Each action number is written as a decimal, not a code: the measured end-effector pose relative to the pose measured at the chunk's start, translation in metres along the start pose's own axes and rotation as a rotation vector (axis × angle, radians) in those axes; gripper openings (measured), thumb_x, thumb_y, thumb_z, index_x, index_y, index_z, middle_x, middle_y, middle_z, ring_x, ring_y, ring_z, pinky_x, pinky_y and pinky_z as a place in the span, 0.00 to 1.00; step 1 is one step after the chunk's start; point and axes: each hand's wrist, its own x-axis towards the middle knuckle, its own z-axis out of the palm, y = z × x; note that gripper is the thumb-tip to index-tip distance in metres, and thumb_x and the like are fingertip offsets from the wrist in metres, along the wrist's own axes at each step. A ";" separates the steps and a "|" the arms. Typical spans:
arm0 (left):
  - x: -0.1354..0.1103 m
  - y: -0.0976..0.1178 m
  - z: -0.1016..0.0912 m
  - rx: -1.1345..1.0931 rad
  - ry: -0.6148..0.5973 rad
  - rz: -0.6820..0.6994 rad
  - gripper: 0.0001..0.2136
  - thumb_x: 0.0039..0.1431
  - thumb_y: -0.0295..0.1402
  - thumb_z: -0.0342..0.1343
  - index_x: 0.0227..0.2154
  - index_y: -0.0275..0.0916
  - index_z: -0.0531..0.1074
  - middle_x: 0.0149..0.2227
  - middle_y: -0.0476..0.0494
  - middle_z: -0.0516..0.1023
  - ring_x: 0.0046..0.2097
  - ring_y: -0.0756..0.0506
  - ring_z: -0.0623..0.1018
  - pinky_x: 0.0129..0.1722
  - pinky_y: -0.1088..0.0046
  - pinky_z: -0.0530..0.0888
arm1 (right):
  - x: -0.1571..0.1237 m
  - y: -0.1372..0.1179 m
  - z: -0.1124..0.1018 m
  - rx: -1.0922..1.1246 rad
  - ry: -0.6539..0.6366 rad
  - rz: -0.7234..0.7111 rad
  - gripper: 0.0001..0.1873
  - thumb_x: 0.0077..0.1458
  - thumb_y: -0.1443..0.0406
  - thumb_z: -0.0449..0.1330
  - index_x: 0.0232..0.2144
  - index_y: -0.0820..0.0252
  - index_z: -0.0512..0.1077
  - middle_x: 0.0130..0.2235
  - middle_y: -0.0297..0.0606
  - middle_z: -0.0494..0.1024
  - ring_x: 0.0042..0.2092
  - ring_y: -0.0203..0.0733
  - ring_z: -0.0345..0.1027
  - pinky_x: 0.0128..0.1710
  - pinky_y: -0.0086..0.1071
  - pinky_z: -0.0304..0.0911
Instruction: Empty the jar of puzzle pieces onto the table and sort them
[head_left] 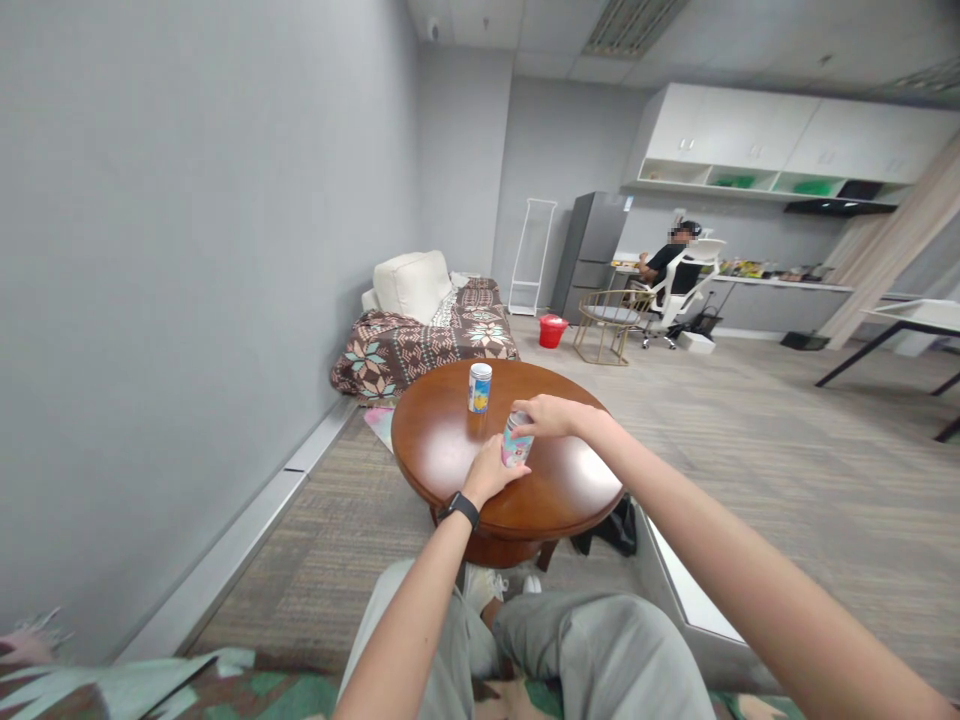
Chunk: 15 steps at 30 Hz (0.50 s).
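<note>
A pink and pale-blue can [517, 444] is on the round wooden table [442, 470], between my two hands. My left hand [491, 468], with a black watch on the wrist, wraps round its lower side. From the right, my right hand [544, 414] grips the can's top edge with bent fingers. Whether the lid is loose cannot be made out. Farther back on the table stands a second can [480, 388], blue and yellow with a pale lid, upright and apart from both hands.
Behind the table is a couch [442, 335] under a patterned cover. A red bucket [552, 331] and a gold-framed round table [609, 315] stand on the floor. A person [670, 260] sits on a white office chair [686, 280]. A white-topped box [686, 580] is by my right knee.
</note>
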 end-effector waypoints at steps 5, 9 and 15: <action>-0.001 -0.003 -0.002 0.032 -0.042 0.036 0.24 0.43 0.36 0.68 0.45 0.39 0.72 0.45 0.41 0.78 0.46 0.40 0.76 0.47 0.65 0.71 | 0.006 0.008 -0.001 0.039 -0.019 -0.032 0.21 0.59 0.53 0.59 0.50 0.56 0.70 0.42 0.43 0.80 0.43 0.46 0.75 0.40 0.31 0.63; -0.001 -0.008 -0.004 -0.004 -0.132 0.017 0.23 0.45 0.39 0.67 0.44 0.38 0.71 0.42 0.43 0.78 0.42 0.42 0.77 0.44 0.68 0.72 | 0.006 0.015 -0.004 0.077 -0.020 -0.052 0.20 0.58 0.52 0.59 0.49 0.55 0.70 0.42 0.42 0.80 0.43 0.46 0.75 0.40 0.31 0.63; -0.001 -0.003 -0.006 -0.145 -0.058 -0.008 0.22 0.45 0.32 0.65 0.44 0.37 0.67 0.40 0.45 0.77 0.38 0.47 0.76 0.41 0.71 0.72 | -0.005 -0.008 -0.002 -0.002 0.067 0.104 0.26 0.63 0.47 0.48 0.50 0.59 0.67 0.42 0.49 0.79 0.43 0.52 0.75 0.40 0.36 0.63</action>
